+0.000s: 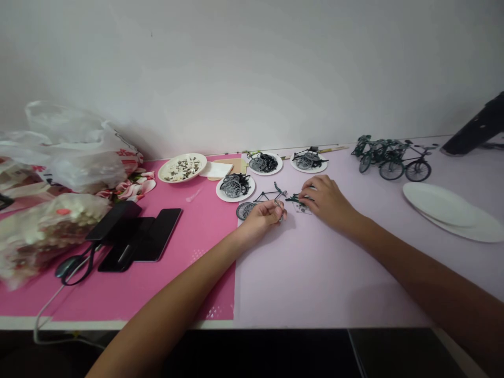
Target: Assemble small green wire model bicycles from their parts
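Observation:
My left hand is closed in a pinch just above the table, with a small thin piece at its fingertips too small to make out. Beside it lie a miniature bicycle frame and a small spoked wheel, partly covered by the hand. My right hand bends its fingers down over dark green bicycle parts on the table. Its fingertips are pressed together, and what lies between them is mostly hidden. Behind the hands stand a plate of wheels and plates of black parts.
Several assembled model bicycles stand at the back right, with white plates in front. To the left are a bowl of small pieces, a black phone, a cable and plastic bags. A wall closes the back.

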Available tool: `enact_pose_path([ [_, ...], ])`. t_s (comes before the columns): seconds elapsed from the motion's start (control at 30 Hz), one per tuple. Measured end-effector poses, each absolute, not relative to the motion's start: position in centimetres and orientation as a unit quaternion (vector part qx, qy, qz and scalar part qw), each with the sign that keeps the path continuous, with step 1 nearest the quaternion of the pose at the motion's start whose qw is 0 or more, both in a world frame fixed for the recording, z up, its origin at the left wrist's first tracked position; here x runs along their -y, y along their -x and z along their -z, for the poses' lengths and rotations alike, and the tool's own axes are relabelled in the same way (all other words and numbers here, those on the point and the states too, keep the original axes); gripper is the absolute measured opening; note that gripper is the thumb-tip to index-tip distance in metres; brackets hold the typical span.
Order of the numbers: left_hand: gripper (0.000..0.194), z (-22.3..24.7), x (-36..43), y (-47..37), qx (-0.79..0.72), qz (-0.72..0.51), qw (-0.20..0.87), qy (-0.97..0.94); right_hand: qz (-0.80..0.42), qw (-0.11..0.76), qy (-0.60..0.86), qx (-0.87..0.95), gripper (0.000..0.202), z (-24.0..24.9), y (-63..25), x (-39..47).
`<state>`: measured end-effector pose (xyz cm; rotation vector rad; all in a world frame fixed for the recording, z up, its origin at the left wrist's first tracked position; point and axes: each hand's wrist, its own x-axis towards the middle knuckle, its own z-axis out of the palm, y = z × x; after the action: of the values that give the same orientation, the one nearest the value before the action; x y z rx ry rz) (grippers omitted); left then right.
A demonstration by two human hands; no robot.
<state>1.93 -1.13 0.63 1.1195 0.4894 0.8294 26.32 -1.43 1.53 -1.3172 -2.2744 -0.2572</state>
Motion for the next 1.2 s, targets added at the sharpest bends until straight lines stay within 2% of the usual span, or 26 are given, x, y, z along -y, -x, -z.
enact_pose_path([
  [0.17,0.047,-0.4,1.1,-1.9,-0.215,-0.375,0.738,-0.519,0.048,0.279,0.480,0.831,0.017,-2.1,-27.2,1.3],
  [0.33,0.047,-0.7,1.1,-1.9,-0.210,-0.362,0.747,-0.517,0.002,0.252,0.489,0.835,0.013,-1.9,-27.2,1.4],
  [0.53,0.046,-1.0,1.2,-2.0,-0.223,-0.365,0.753,-0.499,0.020,0.245,0.489,0.837,0.010,-2.2,-27.4,1.4],
  [0.8,0.049,-0.8,1.1,-2.0,-0.227,-0.362,0.750,-0.505,-0.017,0.252,0.453,0.855,0.014,-1.5,-27.0,1.5],
  [1.2,0.051,-0.6,1.0,-1.9,-0.229,-0.365,0.740,-0.517,0.017,0.241,0.433,0.869,0.014,-0.8,-26.7,1.0],
])
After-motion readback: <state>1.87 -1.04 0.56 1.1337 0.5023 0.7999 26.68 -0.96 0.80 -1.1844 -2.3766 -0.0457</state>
